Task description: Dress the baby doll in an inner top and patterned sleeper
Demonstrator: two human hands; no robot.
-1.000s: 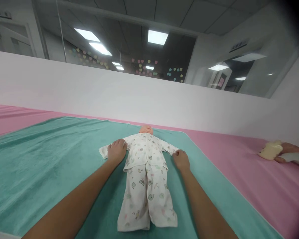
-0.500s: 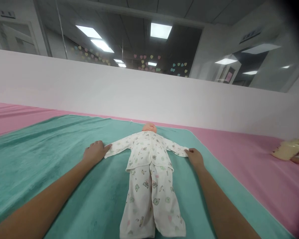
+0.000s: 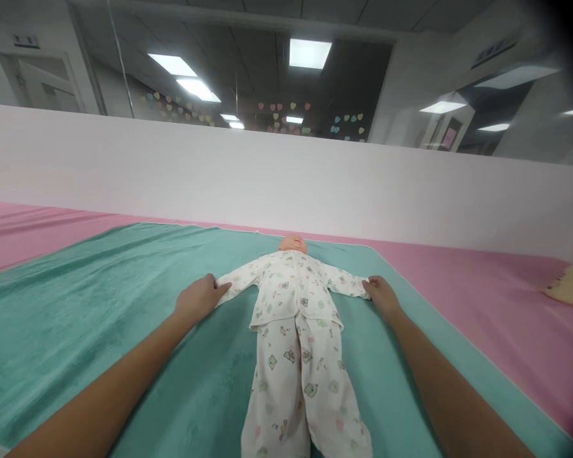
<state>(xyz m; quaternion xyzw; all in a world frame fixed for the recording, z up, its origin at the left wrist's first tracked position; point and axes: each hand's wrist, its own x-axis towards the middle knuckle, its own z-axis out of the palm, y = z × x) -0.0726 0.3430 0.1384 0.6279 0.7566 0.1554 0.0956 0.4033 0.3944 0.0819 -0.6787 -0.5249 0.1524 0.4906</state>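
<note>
A baby doll (image 3: 293,243) lies on its back on a green blanket (image 3: 205,375), its head toward the wall. It is dressed in a white patterned long-sleeved top (image 3: 293,286) and matching trousers (image 3: 289,381), with both sleeves spread out to the sides. My left hand (image 3: 200,299) pinches the cuff of the sleeve on the left. On the other side, my right hand (image 3: 382,296) has its fingers closed on the end of the right sleeve. The doll's hands and feet are hidden from sight.
Pink cloth (image 3: 487,305) lies under and around the green blanket. At the far right edge is a pale yellow object (image 3: 570,286), partly cut off. A white low wall (image 3: 267,178) with glass (image 3: 248,63) above it stands behind the doll.
My left hand has shifted up and inward, with its fingers now closed around the left cuff. The view has swung slightly left, so the doll appears a little farther right.
</note>
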